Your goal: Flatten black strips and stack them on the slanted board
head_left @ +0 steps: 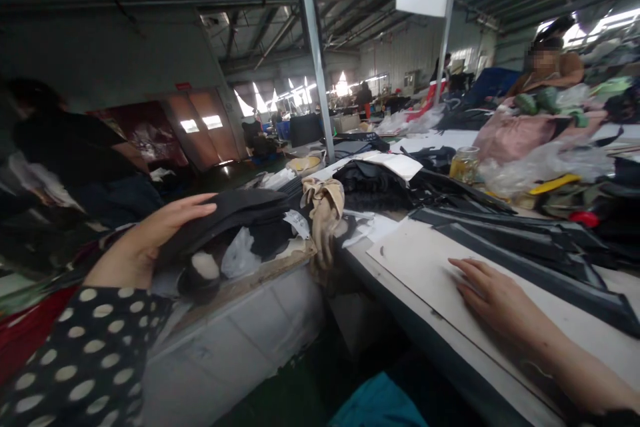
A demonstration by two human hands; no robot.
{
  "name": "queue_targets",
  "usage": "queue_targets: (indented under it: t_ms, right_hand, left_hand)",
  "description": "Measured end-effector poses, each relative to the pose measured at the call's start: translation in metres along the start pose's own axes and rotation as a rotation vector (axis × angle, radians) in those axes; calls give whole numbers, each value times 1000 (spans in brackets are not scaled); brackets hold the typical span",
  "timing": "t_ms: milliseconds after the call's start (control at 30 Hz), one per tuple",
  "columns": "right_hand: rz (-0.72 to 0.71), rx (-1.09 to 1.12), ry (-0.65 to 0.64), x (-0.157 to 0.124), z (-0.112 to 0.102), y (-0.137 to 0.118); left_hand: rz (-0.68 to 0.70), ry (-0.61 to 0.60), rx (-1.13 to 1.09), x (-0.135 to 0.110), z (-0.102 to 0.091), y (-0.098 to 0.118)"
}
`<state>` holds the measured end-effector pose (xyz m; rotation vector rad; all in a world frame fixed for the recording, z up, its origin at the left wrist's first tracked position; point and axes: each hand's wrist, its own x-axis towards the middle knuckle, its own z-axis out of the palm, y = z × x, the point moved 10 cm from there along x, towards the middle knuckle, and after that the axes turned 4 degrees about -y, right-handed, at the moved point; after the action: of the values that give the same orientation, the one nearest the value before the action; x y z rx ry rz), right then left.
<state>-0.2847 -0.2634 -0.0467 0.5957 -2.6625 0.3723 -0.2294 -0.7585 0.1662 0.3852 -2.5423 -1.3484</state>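
My left hand (173, 223) rests with stretched fingers on the near side of a pile of black fabric pieces (245, 210). Its thumb is hidden. Over on the right, my right hand (493, 293) lies flat on a white board (415, 257), fingers extended and nothing in them. Beyond that hand, long black fabric strips (530, 253) with grey edges lie along the board. A crumpled clear plastic bag (241, 252) sits in front of the black pile. Between the two work surfaces hangs a beige glove-like cloth (325, 213).
A dark gap separates the left bench (250, 320) from the right table. A glass jar (464, 163), a pink bag (535, 133) and a yellow-handled tool (555, 184) stand or lie farther back. One person (75, 140) is at left, another (565, 67) behind the table.
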Motion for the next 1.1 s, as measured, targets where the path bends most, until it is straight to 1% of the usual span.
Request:
queue_targets:
  t_ms: [67,100,133,167,200,233,267,300,333,367,400,467,533,600,633,667,700,767,800,833,867,900,933,1000,1033,1100]
  right_hand:
    - [20,16,-9,1,-3,-2]
    - [36,24,-22,1,-4,-3]
    - [57,32,-36,1,-5,-4]
    - [81,44,-51,1,-7,-4]
    - [107,58,-61,0,-9,-4]
    - [133,75,-67,-2,-11,-4]
    - [157,96,-68,-3,-14,-3]
    - [179,120,-68,-6,-16,-2]
    - [197,149,-68,-8,-17,-1]
    - [212,181,-68,-10,-19,0]
    - [225,217,-66,-12,-20,0]
    - [249,303,-49,-14,-23,1]
    - [290,416,-29,-17,-29,-1]
    - [337,579,-40,-20,-34,-10]
    - [344,681,-75,-21,-36,-19]
    - [324,799,-137,-23,-37,-33]
    - [280,921,-226,-25,-38,-51]
    - [160,1163,-451,-32,-41,-91]
    - [112,1279,-533,-36,-46,-106]
    - [80,1392,-570,-37,-52,-115]
    - [70,1497,-545,-35,-60,-115]
    - [79,1596,-458,-31,-69,-107]
    - [103,1685,-327,-25,-79,-91]
    - [194,1821,-30,-19,-93,-50]
    - [259,1870,93,-18,-95,-30]
    - [426,1917,266,-23,-91,5]
  left_hand:
    - [19,-8,-183,-18,8,12]
    - [44,-37,-265,-24,18,17]
    - [73,-91,-326,-28,33,21]
    - [87,-188,-345,-30,55,25]
    - [88,-317,-319,-32,82,28]
    - [70,-472,-238,-35,113,29]
    - [54,-629,-111,-41,143,29]
    - [52,-759,10,-47,169,30]
    - [72,-846,74,-51,188,36]
    - [73,-896,84,-54,201,42]
    - [76,-908,38,-54,209,52]
    - [67,-887,-136,-50,218,76]
    - [108,-858,-290,-46,228,104]
    - [185,-892,-356,-50,249,131]
    - [221,-920,-378,-54,262,143]
    - [251,-950,-403,-60,276,154]
    - [275,-979,-436,-66,289,163]
    - [316,-1016,-517,-77,314,178]
    - [336,-1023,-558,-82,324,183]
    - [351,-1030,-590,-87,333,186]
    - [365,-1036,-608,-91,343,186]
    - [379,-1045,-603,-96,353,184]
    - [399,-1053,-579,-101,363,181]
    - [487,-1038,-495,-111,380,173]
    - [549,-1015,-451,-116,387,169]
    - [664,-982,-388,-127,403,161]
